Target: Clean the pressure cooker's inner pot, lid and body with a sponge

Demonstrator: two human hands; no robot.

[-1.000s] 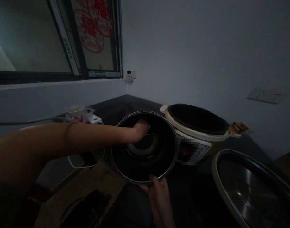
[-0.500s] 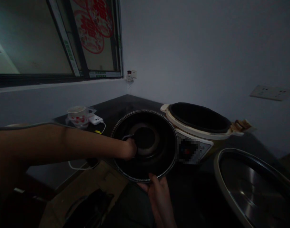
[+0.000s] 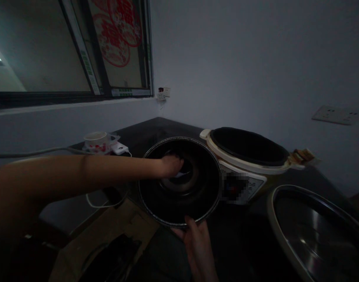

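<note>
A round black inner pot (image 3: 182,207) with a pale metal rim is tilted toward me in the middle of the view. My right hand (image 3: 195,241) grips its near rim, thumb on top and fingers underneath. From the left, my left hand (image 3: 171,166) reaches inside the pot, low over its bottom. Its fingers are closed, and a light-coloured edge shows beneath them, perhaps a cloth; its kind cannot be made out. Just right of the pot stands a cream-coloured electric cooker (image 3: 250,166) with a dark open top and a control panel.
A large round lid (image 3: 311,235) with a metallic face lies at the right. A white-and-red tub (image 3: 96,141) and a white charger-like block (image 3: 119,148) with a cable sit on the dark counter (image 3: 158,125) at back left. Brown pieces (image 3: 303,156) lie beyond the cooker.
My left hand has moved to the right and up inside the pot, across its bottom. My right hand keeps its hold on the rim.
</note>
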